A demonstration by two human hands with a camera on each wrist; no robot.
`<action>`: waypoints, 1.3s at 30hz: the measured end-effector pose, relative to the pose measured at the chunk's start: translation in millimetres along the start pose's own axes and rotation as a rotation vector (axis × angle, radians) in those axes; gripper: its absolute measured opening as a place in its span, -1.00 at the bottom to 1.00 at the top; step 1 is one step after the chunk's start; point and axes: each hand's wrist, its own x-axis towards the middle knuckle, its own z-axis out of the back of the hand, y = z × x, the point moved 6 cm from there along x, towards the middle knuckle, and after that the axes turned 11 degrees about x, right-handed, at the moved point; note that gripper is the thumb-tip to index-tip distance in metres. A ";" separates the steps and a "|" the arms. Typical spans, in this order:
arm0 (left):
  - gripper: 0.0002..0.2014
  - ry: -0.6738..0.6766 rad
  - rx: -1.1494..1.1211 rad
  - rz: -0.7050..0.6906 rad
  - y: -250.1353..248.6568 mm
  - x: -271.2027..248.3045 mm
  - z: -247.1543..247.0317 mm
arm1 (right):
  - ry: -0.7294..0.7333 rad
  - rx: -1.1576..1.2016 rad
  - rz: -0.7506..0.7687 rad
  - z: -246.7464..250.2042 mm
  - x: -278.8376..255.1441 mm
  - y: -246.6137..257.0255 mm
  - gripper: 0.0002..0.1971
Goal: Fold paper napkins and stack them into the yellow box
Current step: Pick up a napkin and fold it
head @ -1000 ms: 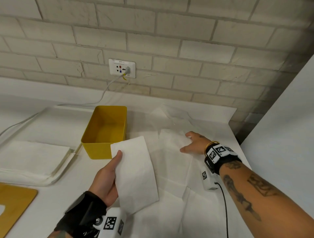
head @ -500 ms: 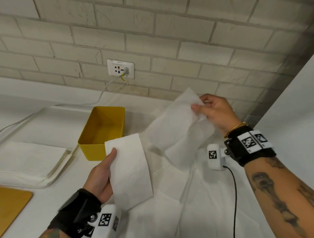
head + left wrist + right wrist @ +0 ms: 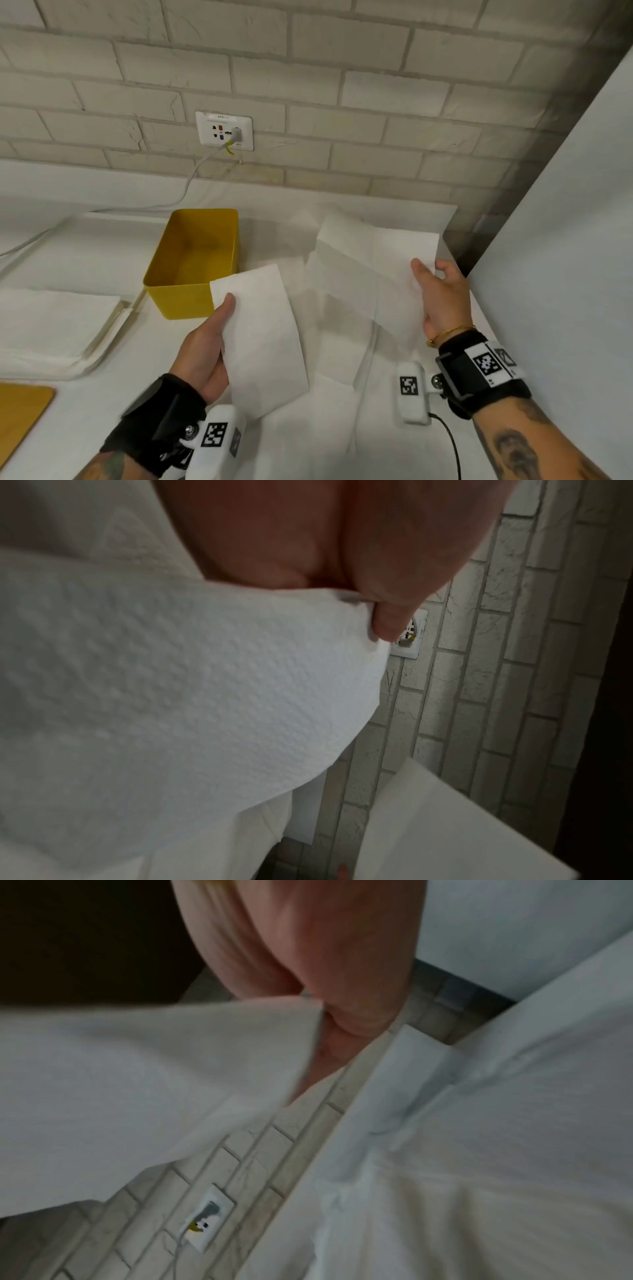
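Note:
My left hand (image 3: 212,346) grips a folded white napkin (image 3: 263,335) by its left edge, thumb on top, just right of the yellow box (image 3: 191,263). The box stands open and I see nothing inside it. In the left wrist view the same folded napkin (image 3: 171,691) fills the picture under my thumb (image 3: 387,620). My right hand (image 3: 442,298) pinches a larger unfolded napkin (image 3: 370,260) near its right edge and holds it above the table. The right wrist view shows that unfolded napkin (image 3: 137,1083) caught between thumb and fingers (image 3: 342,1031).
More loose napkins (image 3: 329,394) lie spread over the white table below both hands. A stack of white sheets (image 3: 51,325) sits in a tray at left, with a yellow board (image 3: 20,411) at the near left corner. A brick wall with a socket (image 3: 224,132) and a white panel (image 3: 565,240) close the back and right.
My right hand picked an unfolded napkin off the table, lifted it high, and now has brought it lower and opened flatter. The left hand has kept hold of the folded napkin.

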 end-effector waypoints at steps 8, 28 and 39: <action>-0.66 -0.013 0.033 0.012 3.4 -0.5 4.9 | 0.027 0.096 -0.114 31.6 -24.3 -38.2 -0.79; -0.68 0.008 0.005 -0.014 1.6 0.9 7.9 | 0.615 -0.662 0.096 -10.9 -17.0 -11.5 -0.86; -0.63 0.066 -0.018 -0.006 -1.4 2.3 -3.8 | 0.591 -0.899 -0.036 -40.8 1.3 -37.8 -0.88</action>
